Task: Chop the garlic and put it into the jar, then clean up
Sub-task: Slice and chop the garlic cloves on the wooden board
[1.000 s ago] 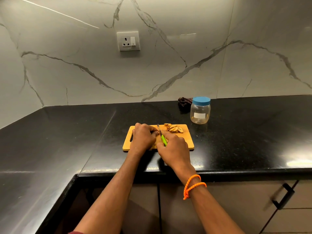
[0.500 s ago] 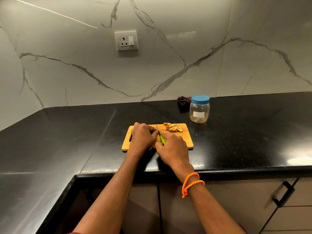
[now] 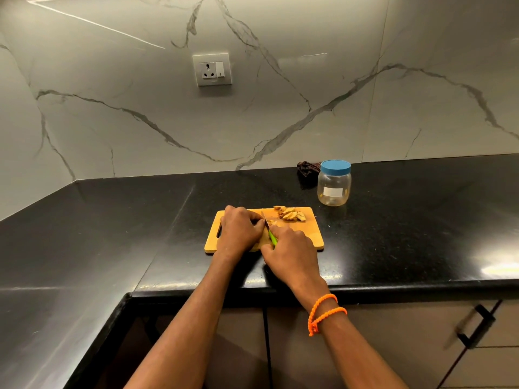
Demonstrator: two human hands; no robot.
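Garlic: your cut pieces (image 3: 290, 214) lie in a small heap at the far right of the cutting board (image 3: 309, 234); the piece under the blade is mostly hidden between your hands
Knife: your right hand (image 3: 290, 248) clenches the green handle of the knife (image 3: 270, 231); blade points away from you, down at the board
Left hand: your left hand (image 3: 238, 230) sits curled on the board, just beside the blade; whether it pinches the garlic, you cannot tell
Jar: the jar (image 3: 334, 185) stands upright on the black bench (image 3: 112, 220) beyond the board's far right corner, blue lid on
Behind it: a dark crumpled cloth (image 3: 307, 168) against the marble wall
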